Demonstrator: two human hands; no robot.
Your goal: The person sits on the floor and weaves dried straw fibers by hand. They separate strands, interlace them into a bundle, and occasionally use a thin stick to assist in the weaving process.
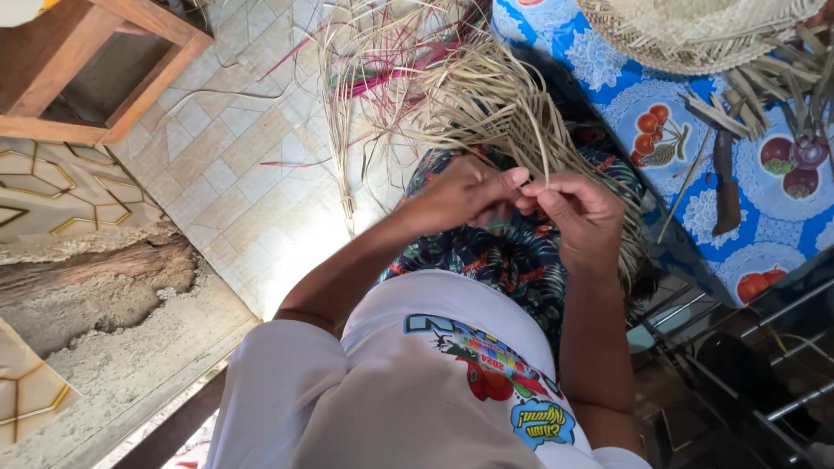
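A half-woven mat of pale dried straw strips lies across my lap, with loose ends fanning out toward the floor and a few pink strips mixed in. My left hand pinches straw strips at the woven edge. My right hand meets it from the right, fingers closed on a thin strip. Both hands touch at the fingertips above my dark flowered skirt.
A table with a blue fruit-patterned cloth stands to the right, bearing a woven straw piece, loose strips and a dark knife-like tool. A wooden stool stands at the upper left on the tiled floor. Broken concrete edge lies lower left.
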